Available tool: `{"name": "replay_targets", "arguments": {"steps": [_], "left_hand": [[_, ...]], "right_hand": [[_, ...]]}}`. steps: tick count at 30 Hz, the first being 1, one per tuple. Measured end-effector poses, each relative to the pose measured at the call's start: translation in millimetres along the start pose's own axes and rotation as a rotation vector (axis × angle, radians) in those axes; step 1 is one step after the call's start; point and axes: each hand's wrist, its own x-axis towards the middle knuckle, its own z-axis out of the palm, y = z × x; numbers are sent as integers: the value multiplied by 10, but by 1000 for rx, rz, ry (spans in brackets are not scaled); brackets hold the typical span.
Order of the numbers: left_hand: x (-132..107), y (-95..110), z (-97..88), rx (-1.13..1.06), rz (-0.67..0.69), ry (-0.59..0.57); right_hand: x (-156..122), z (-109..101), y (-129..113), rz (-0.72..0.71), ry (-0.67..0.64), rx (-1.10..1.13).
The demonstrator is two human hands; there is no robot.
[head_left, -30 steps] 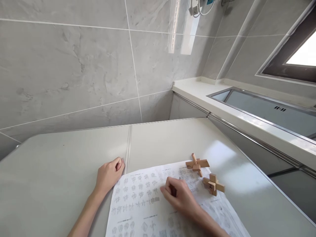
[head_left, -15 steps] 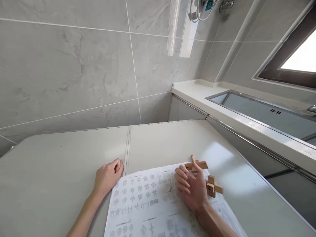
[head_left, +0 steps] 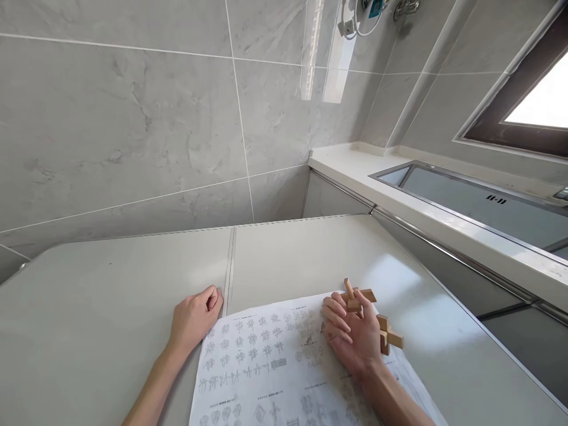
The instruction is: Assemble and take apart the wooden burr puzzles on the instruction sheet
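Note:
My left hand [head_left: 195, 322] rests on the white table in a loose fist, just left of a printed sheet [head_left: 251, 387]. No object shows in its fingers. Palm up over the sheet's right side lies my right hand [head_left: 357, 343], its fingers slightly curled and apart from the thumb, with nothing in them. Just beyond its fingertips is a cluster of crossed wooden puzzle pieces [head_left: 354, 305], partly hidden by the fingers. A second interlocked wooden puzzle [head_left: 393, 339] sits right of that hand, partly covered by it. Rows of small drawings of such puzzles fill the sheet.
The white table [head_left: 133, 284] has a seam running across it beside my left hand. Along the right stands a counter [head_left: 341, 163] with an inset sink [head_left: 465, 195]. A grey tiled wall [head_left: 177, 118] rises behind the table.
My right hand has shifted slightly to the right, covering more of the second wooden puzzle. My left hand stays in place.

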Motion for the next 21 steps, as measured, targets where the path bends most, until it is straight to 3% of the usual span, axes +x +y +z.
{"name": "replay_targets", "arguments": {"steps": [5,11,14,16,18,21], "left_hand": [[-5,-1,16,-11,7,3],[-20,17,-44,-31,38,18],[-71,176,-112,-112,111,139],[-162,390,-148,-245,154,177],[-308,659,-161,-430,157,68],[-577,1041,-138,-780,162,-187]], "right_hand": [[18,-11,-11,-12,-24,-97],[-26,40,114,72,-116,-374],[-69,43,220,147,-183,-542],[-103,45,285,219,-214,-637],[-139,61,333,314,-241,-696],[-189,116,358,459,-284,-773]]}}
